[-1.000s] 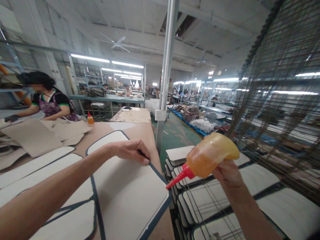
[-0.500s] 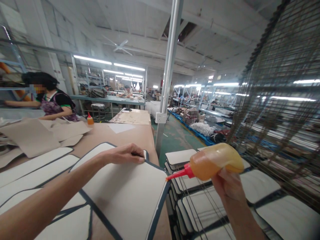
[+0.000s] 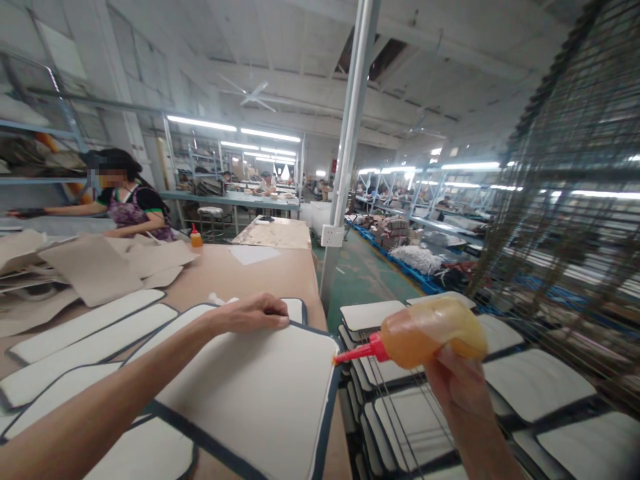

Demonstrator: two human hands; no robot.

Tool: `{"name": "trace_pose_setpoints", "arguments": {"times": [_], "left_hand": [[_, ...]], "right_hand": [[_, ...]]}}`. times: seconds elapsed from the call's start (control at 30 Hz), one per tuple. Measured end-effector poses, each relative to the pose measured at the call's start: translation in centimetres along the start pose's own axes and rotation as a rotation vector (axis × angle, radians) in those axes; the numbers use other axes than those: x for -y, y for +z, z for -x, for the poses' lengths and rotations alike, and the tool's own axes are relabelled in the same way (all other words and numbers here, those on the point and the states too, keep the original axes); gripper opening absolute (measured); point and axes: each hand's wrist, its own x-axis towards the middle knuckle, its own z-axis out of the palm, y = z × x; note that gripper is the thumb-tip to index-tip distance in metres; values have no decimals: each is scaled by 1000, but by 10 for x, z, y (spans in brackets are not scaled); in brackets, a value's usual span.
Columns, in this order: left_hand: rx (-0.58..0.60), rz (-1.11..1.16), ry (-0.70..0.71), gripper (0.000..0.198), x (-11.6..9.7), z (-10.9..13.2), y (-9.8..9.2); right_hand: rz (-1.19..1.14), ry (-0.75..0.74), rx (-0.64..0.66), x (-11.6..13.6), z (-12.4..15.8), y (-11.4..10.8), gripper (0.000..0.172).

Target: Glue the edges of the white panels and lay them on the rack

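My left hand (image 3: pixel 260 312) pinches the far edge of a cream panel with dark blue edging (image 3: pixel 255 393), which is tilted up off the table. In my right hand (image 3: pixel 457 383) is a squeeze bottle (image 3: pixel 427 327) of amber liquid, lying nearly sideways, its red nozzle pointing left. The nozzle tip is at the panel's right corner, on or just above the edging. A thin whitish line, apparently glue, runs down the panel's right edge. More edged panels (image 3: pixel 95 333) lie on the table to the left, partly behind my forearm.
Brown sheet pieces (image 3: pixel 95 267) are heaped on the table's left, near a second amber bottle (image 3: pixel 196 238). A wire rack (image 3: pixel 395 407) with stacked panels stands at right, beside hanging mesh (image 3: pixel 565 133). A metal post (image 3: pixel 345 167) rises beyond the table (image 3: pixel 220 267); a co-worker (image 3: pixel 137 200) sits at left.
The view has swung slightly left. The panel lies a little flatter, and the nozzle remains at its right corner. Both hands keep their hold.
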Motion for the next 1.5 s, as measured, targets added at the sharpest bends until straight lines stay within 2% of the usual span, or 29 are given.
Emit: {"name": "trace_pose_setpoints", "arguments": {"times": [0.23, 0.5, 0.7, 0.93, 1.07, 1.27, 1.5], "left_hand": [[-27, 57, -45, 38, 3, 9, 1], [-80, 107, -96, 37, 9, 16, 1], [-119, 181, -141, 36, 11, 21, 0], [-143, 266, -185, 36, 15, 25, 0], [-150, 351, -230, 34, 18, 25, 0], [-200, 456, -232, 34, 22, 26, 0], [-261, 532, -263, 32, 23, 27, 1]], "right_hand": [[8, 47, 5, -3, 5, 4, 38], [17, 50, 14, -10, 8, 5, 50], [59, 111, 92, -12, 9, 8, 47], [28, 120, 163, -16, 10, 10, 52], [43, 183, 201, -20, 10, 2, 52], [77, 225, 179, -30, 8, -15, 51], [103, 188, 106, -25, 16, -6, 54]]}}
